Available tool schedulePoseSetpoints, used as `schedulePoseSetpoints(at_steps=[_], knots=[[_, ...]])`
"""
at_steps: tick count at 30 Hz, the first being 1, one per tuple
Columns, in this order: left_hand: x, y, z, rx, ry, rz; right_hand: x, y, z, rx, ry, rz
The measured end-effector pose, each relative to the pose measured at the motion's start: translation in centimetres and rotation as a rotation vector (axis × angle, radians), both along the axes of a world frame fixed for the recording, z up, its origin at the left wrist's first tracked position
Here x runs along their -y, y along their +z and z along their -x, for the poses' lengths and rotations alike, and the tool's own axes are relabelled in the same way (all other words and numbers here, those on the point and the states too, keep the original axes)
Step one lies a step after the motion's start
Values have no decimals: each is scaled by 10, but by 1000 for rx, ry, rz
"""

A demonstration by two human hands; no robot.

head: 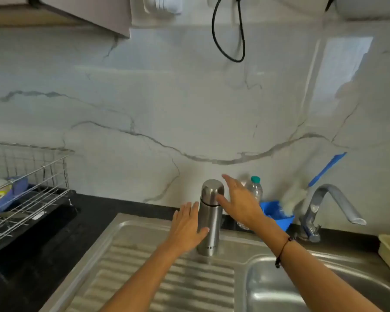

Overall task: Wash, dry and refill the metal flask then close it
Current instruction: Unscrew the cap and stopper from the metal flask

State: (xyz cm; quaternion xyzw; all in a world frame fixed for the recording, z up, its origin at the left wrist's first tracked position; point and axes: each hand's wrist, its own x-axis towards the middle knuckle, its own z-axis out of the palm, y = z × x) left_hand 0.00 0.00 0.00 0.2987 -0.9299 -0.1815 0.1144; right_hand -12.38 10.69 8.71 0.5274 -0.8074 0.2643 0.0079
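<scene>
The metal flask (210,218) stands upright with its cap on, at the back of the steel drainboard (167,284). My left hand (188,226) lies beside the flask's lower body, fingers straight, thumb touching its side. My right hand (236,200) is by the cap on the right, fingers spread and straight, the thumb against the cap's side. Neither hand curls round the flask.
A clear plastic bottle with a green cap (254,188) stands behind my right hand. A blue holder (277,213) with a white brush sits next to the tap (329,206). The sink basin (302,287) is at lower right, a wire dish rack (25,194) at left.
</scene>
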Motion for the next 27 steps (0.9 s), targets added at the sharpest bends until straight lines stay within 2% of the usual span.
schedulePoseSetpoints(at_steps=[3,6,9,14,18,22,27], knots=[[5,-10,18,-114,22,-114,23,7,5,-12,64,-94],[5,-15,30,-286,51,-335,41,12,8,-43,85,-219],[5,-19,37,-392,57,-449,52,11,12,-114,65,-237],[8,-28,42,-499,77,-457,57,3,11,-170,51,-175],[-1,-24,29,-511,139,-414,45,7,-1,-213,83,-111],[-28,-10,-12,-569,203,-397,18,20,-39,-297,169,-38],[-73,11,-87,-569,240,-348,-25,37,-99,-284,243,40]])
